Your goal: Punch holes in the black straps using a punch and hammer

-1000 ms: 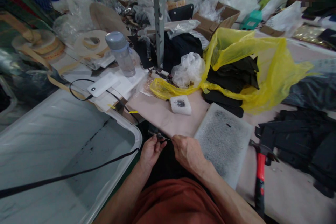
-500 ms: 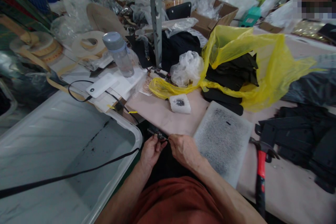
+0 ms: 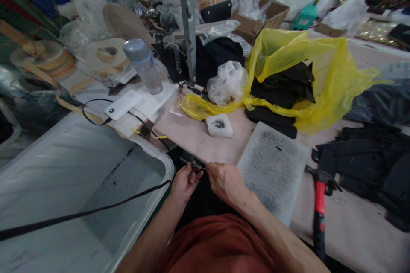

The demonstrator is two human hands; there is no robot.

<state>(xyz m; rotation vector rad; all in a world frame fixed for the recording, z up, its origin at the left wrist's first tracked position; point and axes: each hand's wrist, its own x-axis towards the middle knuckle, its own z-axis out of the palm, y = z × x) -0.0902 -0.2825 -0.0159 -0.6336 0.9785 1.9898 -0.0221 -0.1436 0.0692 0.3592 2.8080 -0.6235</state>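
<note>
While both hands meet at the counter edge, the left hand and right hand pinch a small dark metal fitting; black strap trails unfinished across the bin.

- Work table: pale pinkish top.
- White foam pad, centre.
- Small foam block, at its 10 o'clock.
- Red-handled hammer, at 3 o'clock.
- Yellow bag, at 12 o'clock.
- Black cut pieces, far right.

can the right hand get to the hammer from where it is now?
Probably yes. The hammer lies uncovered on the table right of the right hand, with only the flat white board between them.
</note>
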